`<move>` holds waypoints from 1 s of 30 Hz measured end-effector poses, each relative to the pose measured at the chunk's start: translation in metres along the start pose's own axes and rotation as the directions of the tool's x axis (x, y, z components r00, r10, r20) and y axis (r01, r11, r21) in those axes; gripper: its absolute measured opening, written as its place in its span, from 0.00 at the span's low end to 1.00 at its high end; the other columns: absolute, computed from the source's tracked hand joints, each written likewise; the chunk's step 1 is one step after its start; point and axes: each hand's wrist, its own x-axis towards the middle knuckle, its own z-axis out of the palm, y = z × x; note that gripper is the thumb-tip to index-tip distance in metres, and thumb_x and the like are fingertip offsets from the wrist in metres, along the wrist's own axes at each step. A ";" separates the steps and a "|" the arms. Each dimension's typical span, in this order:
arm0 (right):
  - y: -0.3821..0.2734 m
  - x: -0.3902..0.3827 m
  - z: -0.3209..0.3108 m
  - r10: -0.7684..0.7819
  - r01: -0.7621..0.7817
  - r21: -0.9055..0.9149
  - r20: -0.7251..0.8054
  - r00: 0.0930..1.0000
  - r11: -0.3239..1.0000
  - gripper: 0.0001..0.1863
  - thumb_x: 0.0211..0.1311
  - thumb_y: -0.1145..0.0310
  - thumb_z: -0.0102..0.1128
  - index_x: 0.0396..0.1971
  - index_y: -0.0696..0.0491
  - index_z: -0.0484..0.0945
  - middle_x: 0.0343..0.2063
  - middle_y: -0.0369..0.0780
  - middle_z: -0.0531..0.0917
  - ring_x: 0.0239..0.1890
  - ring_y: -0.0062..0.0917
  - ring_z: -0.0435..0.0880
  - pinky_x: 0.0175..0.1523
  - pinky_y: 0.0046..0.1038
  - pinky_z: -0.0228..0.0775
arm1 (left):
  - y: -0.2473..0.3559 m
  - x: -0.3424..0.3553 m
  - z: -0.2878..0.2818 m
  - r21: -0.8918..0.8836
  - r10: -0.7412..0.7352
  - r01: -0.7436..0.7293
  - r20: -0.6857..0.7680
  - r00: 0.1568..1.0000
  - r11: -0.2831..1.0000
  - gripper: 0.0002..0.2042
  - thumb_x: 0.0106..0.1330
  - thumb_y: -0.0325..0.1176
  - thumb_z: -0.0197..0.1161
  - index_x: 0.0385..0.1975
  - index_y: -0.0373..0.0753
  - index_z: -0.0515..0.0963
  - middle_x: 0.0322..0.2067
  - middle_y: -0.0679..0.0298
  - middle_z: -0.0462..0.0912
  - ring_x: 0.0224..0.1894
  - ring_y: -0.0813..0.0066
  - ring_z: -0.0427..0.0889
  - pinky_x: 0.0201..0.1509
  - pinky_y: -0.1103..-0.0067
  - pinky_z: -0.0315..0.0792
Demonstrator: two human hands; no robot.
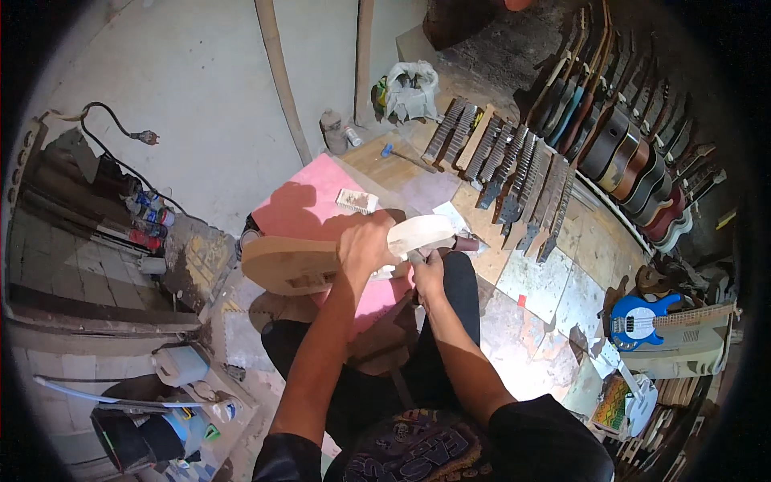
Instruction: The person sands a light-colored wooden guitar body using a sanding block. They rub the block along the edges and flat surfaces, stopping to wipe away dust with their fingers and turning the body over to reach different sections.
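An unpainted wooden guitar body rests across my lap, over a pink sheet. Its pale curved horn points to the right. My left hand is closed over the body's upper edge near the middle. Against the underside of the horn, my right hand is closed, with a small greyish piece at its fingertips that is too hidden to name. A white brush-like block lies on the pink sheet just beyond my left hand. Right of the horn lies a dark red cylinder.
Several fretted guitar necks lie in a row at the far right, before a rack of guitars. A blue bass is at the right. A blue-headed tool lies far ahead. A bucket and jug stand lower left.
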 end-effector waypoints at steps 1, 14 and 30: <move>0.006 0.008 -0.003 -0.139 0.141 0.034 -0.047 0.989 0.989 0.16 0.64 0.70 0.64 0.50 0.61 0.80 0.43 0.44 0.85 0.45 0.28 0.84 0.49 0.34 0.76 | 0.005 0.000 0.005 -0.011 0.015 -0.016 -0.040 0.999 1.000 0.30 0.40 0.47 0.83 0.47 0.46 0.84 0.31 0.50 0.89 0.37 0.46 0.90 0.43 0.55 0.82; -0.027 0.031 0.004 0.009 -0.008 -0.061 0.014 1.000 0.998 0.12 0.72 0.71 0.57 0.50 0.59 0.82 0.33 0.37 0.84 0.26 0.16 0.78 0.24 0.26 0.66 | -0.003 -0.001 0.009 -0.035 0.001 -0.002 -0.034 0.999 0.999 0.31 0.37 0.48 0.83 0.44 0.44 0.82 0.32 0.50 0.89 0.39 0.46 0.89 0.44 0.53 0.81; 0.023 0.016 0.002 -0.057 0.056 -0.012 -0.085 0.995 0.998 0.18 0.67 0.74 0.63 0.54 0.62 0.76 0.46 0.43 0.84 0.40 0.26 0.82 0.43 0.31 0.74 | 0.000 -0.003 -0.003 -0.031 0.013 -0.013 -0.021 1.000 0.999 0.28 0.39 0.47 0.81 0.43 0.44 0.83 0.31 0.49 0.89 0.37 0.46 0.90 0.42 0.56 0.82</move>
